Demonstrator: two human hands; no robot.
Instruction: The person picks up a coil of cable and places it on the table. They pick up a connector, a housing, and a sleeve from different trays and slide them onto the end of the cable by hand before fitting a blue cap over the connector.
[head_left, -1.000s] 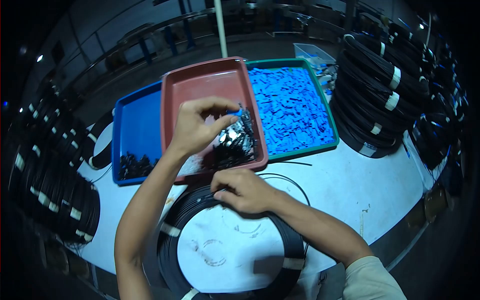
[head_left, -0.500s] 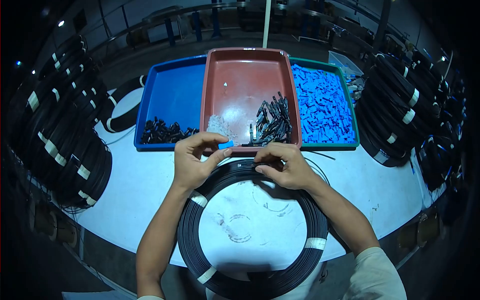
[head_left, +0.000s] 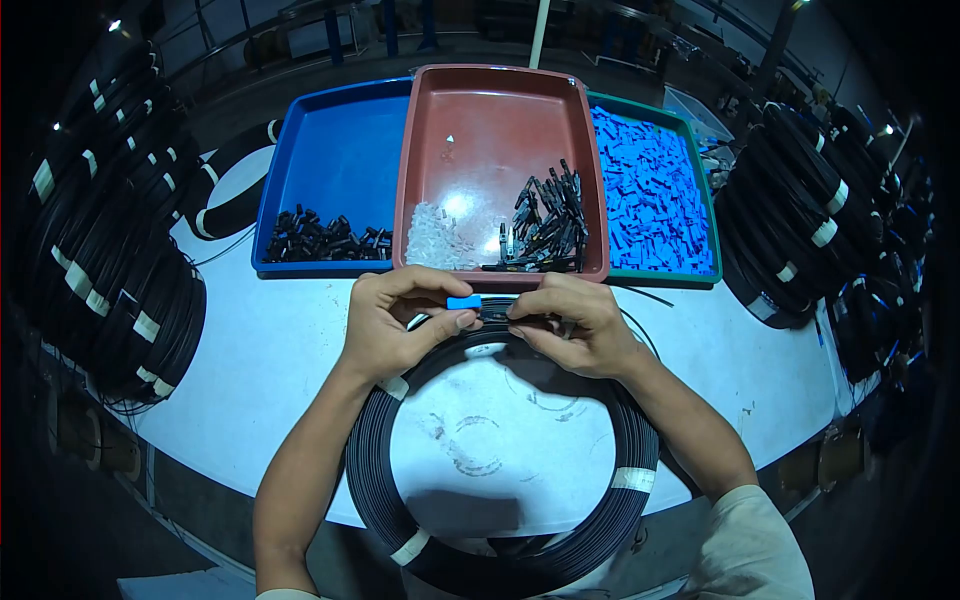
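Note:
My left hand (head_left: 392, 325) pinches a small blue plastic piece (head_left: 464, 302) between thumb and index finger. Close by on its right, my right hand (head_left: 582, 325) has thumb and fingers closed on a dark cable end (head_left: 495, 317), whose tip points toward the blue piece. Both hands are over the far side of a large coil of black cable (head_left: 372, 468). White bands (head_left: 633, 479) wrap the coil in several places, and its near side reaches past the table's front edge.
Behind the hands stand a blue tray (head_left: 340, 130) of black parts, a red-brown tray (head_left: 480, 110) of clear pieces and black connectors, and a green tray (head_left: 716, 262) of blue pieces. Stacked cable coils (head_left: 110, 290) rise at left; more coils (head_left: 790, 220) flank the white table (head_left: 250, 400) at right.
My left hand has carried the blue plastic piece slightly right, closer to my right hand and the cable end. The camera view has shifted a little, with the trays now higher in the picture.

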